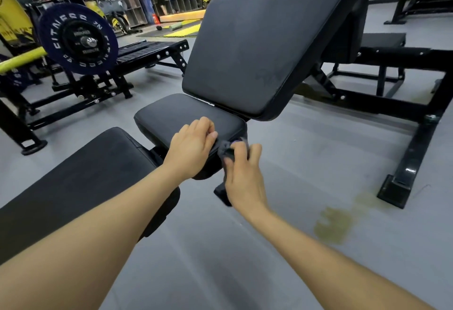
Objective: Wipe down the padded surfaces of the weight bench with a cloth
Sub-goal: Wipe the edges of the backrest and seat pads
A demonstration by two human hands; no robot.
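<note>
Two hands on it: my right hand (241, 170) pinches the bunched cloth (226, 149) against the seat pad (181, 116) at its near right edge, while my left hand (193, 143) rests curled on top, bracing. Best press firmly and follow the edge round; both forearms reach forward.

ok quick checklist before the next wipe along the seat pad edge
1. Cloth in hand: ok, the right hand grips the dark cloth.
2. Cloth on the pad: ok, it sits against the near side edge of the seat pad.
3. Bench steadied: ok, the left hand rests on the seat pad's near edge, fingers curled.
4. Left fingers out of the wipe path: not ok, they sit right beside the cloth.
5. Backrest pad wiped already: cannot tell.
6. Cloth clean enough: cannot tell, it is bunched and blurred.
</note>
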